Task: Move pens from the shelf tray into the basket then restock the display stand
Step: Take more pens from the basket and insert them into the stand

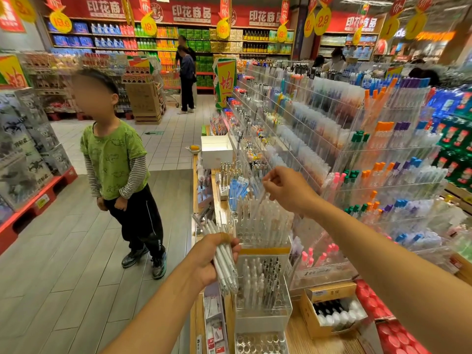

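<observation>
A: Head cam: left hand (207,259)?
B: Fist round a bundle of white pens (224,261), low, just beside the clear display stand (263,272).
A: Right hand (286,187)?
B: Pinching one clear pen (260,200), tip down over the stand's top rows.
A: Bystander?
B: Child (115,162) standing on the left.

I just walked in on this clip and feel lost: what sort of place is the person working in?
Most likely a supermarket's stationery aisle. Tiered clear racks of pens fill the right side, yellow price tags hang overhead, and stocked goods shelves line the back wall. The left hand holds a bundle of white pens.
</observation>
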Motion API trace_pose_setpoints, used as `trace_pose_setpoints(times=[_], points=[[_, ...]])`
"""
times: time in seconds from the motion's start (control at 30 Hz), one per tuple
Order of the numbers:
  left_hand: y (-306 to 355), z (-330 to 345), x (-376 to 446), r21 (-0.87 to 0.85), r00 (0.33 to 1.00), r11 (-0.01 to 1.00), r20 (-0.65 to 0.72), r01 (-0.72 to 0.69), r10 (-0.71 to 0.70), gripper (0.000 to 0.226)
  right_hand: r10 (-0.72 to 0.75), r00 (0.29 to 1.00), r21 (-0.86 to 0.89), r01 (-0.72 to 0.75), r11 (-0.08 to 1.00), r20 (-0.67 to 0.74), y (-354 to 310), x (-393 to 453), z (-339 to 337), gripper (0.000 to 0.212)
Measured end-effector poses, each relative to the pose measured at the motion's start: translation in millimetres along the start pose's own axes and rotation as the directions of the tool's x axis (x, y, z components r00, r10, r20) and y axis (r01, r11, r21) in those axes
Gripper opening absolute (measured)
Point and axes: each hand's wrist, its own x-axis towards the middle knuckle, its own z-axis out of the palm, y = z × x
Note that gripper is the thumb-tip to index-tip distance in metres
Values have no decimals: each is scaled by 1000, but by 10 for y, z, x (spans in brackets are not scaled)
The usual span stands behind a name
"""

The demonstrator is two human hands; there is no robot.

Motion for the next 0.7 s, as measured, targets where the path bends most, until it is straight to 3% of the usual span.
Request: trace_pose_setpoints(times=[0.13, 0.4, 0.5, 0.7], points=[[-16, 5, 35, 10, 1000, 1000, -13, 0, 0, 8, -109, 991, -272, 125, 954, 72, 76, -22, 100, 6], [-1, 3, 83, 14, 1000, 1000, -23, 14, -14, 5, -98, 987, -330, 135, 934, 126, 85, 35, 119, 5], [-5, 10, 85, 18, 1000, 1000, -2, 19, -19, 6, -82, 979, -382, 150, 912, 187, 131, 16, 189, 15], [-20, 16, 76, 27, 1000, 999, 4, 31, -31, 9, -149, 971, -414, 216, 884, 190, 229, 28, 330, 15]])
